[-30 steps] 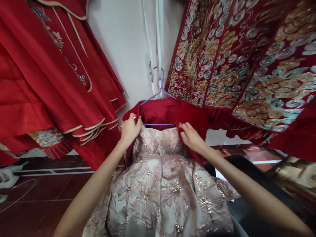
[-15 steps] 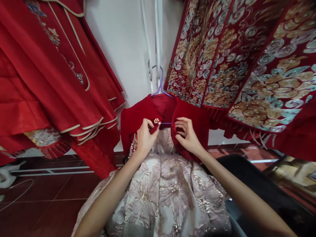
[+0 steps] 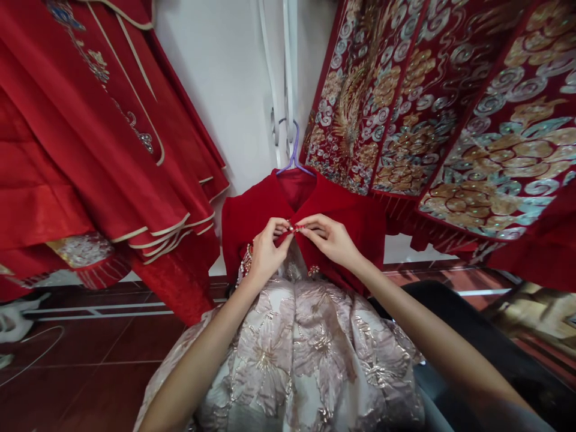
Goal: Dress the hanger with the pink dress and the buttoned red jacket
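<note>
A short red jacket [image 3: 252,207] hangs on a purple hanger [image 3: 294,157], its two front edges brought together below the collar. My left hand [image 3: 266,249] is closed, pinching the left front edge at a small jewelled button [image 3: 291,228]. Opposite it, my right hand [image 3: 332,239] is closed on the right front edge, by a short red beaded strip that meets the button. Whether the two are fastened cannot be seen. Lower on the right front sits another beaded ornament [image 3: 314,271]. A beaded trim [image 3: 245,264] hangs beside my left wrist.
Pale skirt fabric [image 3: 279,360] with shiny flowers spreads beneath my forearms. Red garments with cream piping [image 3: 148,180] hang at left, and a sequinned red garment [image 3: 405,120] at right. A white rack pole [image 3: 290,72] stands at the wall. Something dark [image 3: 441,312] lies at lower right.
My right hand has moved left, drawing the right front edge over to the left one. The collar gap has closed to a V, and the lower beaded ornament has come into view.
</note>
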The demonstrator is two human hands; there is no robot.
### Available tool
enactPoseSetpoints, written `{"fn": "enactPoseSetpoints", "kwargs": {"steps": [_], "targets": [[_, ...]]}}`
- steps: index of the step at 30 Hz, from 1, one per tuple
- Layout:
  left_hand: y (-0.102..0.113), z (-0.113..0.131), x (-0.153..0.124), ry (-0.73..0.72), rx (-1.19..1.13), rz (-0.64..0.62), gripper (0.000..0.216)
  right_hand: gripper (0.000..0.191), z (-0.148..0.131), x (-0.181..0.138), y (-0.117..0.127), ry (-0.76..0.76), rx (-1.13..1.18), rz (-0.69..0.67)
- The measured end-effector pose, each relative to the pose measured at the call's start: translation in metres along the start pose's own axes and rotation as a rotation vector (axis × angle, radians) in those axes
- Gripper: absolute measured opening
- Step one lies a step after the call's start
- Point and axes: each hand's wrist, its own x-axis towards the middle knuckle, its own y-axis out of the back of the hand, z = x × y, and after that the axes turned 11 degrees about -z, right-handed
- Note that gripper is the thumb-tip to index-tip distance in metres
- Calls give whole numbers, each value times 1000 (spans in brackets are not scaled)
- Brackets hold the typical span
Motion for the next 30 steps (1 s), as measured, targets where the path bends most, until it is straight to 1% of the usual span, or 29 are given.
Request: {"fn": "enactPoseSetpoints", "kwargs": {"steps": [3,7,13,16,20,25,27,30], "targets": [[2,-4,1,19,4,-37,15,16,-4,3,-3,31,-142,-21],[7,-5,3,39,-12,-79,13,17,-10,4,-4,52,-298,-2],[13,4,7,65,45,-117,11,18,-12,5,-8,65,-392,44],[14,10,8,57,94,-133,13,17,-12,6,-9,56,-378,72],[14,15,10,71,163,-121,14,16,-10,6,-7,30,-301,86],[17,18,11,9,302,-164,11,18,-9,9,-3,-32,-186,65],[18,20,12,-3,366,-188,12,22,-10,10,-1,-49,-151,72],[20,24,16,-31,442,-213,10,37,-11,12,1,-65,-108,95]]}}
